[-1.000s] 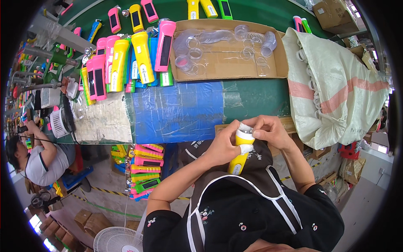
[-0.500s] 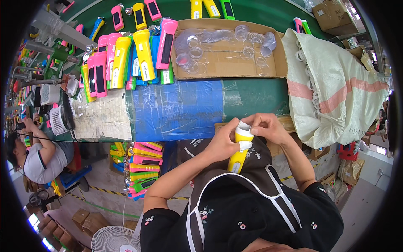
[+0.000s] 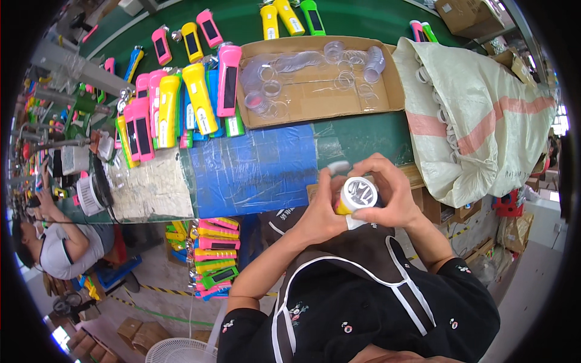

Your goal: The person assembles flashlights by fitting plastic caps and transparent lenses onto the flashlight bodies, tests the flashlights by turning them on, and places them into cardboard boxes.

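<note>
A yellow flashlight (image 3: pixel 342 209) with a white head ring is held in front of my apron, its shiny silver front (image 3: pixel 361 193) turned up toward me. My left hand (image 3: pixel 319 213) wraps its left side. The fingers and thumb of my right hand (image 3: pixel 396 196) curve around the right side of the head, touching the ring. Something whitish and blurred (image 3: pixel 339 166) shows at a raised left fingertip; I cannot tell what it is. Most of the flashlight's body is hidden below its head and my hands.
Beyond my hands, a cardboard tray (image 3: pixel 315 115) holds clear plastic discs and rings. At right a white woven sack (image 3: pixel 484 121) contains white rings. Pink, yellow and blue flashlights (image 3: pixel 203 100) are piled at left, more (image 3: pixel 218 254) below the table edge. A co-worker (image 3: pixel 72 242) sits far left.
The flashlight has tipped from lengthwise so that its front faces up. My right hand has moved from pinching at its rim to curving around the head. The whole view has shifted slightly.
</note>
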A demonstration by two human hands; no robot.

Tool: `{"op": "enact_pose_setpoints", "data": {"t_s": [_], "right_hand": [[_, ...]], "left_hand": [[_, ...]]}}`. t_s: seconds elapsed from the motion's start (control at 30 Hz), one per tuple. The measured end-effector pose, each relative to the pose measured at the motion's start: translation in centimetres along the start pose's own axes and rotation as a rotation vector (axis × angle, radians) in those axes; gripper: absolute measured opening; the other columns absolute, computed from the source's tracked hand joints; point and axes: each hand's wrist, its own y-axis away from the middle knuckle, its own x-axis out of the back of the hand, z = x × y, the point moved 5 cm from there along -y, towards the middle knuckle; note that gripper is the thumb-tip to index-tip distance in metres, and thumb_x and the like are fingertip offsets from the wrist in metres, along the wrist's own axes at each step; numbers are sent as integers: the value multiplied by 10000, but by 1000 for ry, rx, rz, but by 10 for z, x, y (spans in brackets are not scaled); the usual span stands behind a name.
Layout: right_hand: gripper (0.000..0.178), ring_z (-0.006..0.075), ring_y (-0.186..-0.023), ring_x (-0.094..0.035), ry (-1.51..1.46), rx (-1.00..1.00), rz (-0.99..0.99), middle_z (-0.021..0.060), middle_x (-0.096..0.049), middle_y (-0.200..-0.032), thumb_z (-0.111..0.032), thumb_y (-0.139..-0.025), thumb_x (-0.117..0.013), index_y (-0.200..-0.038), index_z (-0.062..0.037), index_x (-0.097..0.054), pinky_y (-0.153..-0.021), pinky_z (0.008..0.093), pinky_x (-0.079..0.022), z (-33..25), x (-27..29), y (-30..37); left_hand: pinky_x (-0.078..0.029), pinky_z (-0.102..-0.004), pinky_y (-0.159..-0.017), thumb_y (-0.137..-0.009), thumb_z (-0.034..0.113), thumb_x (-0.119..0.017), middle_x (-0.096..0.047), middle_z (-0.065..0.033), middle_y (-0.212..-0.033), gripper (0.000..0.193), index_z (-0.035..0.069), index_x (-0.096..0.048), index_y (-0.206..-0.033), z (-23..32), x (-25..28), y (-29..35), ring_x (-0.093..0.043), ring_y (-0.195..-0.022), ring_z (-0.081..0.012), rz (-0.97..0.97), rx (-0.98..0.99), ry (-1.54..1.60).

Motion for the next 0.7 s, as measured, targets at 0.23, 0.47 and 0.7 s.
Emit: {"op": "enact_pose_setpoints", "data": {"t_s": [0.23, 0.47, 0.7], "right_hand": [[673, 320, -1135, -564, 366, 215, -68, 145, -603, -1207, -238, -669, -844, -1243, -5, -583, -990, 420, -445, -24, -8, -8], [610, 360, -1111, -581, 695, 440, 254, 179, -623, -1160, -259, -643, -845, -1130, 33, -621, -953, 439, -469, -26, -18, 4], [594, 353, -1083, -574, 722, 471, 398, 149, -625, -1144, -239, -621, -867, -1114, 5, -646, -960, 439, -451, -27, -18, 5]], "left_hand": [[-538, -324, -819, -725, 174, -824, -696, -90, -1053, 487, 52, -599, -1139, -9, 1, -17, -677, -1021, -217, -42, -131, -577], [-511, -351, -656, -726, 97, -779, -631, -109, -915, 334, 43, -597, -1001, -22, 0, -32, -633, -792, -273, 223, -574, -590], [-490, -361, -621, -762, 94, -752, -592, -114, -872, 283, 36, -565, -965, -32, -2, -39, -604, -743, -277, 297, -642, -568]]}}
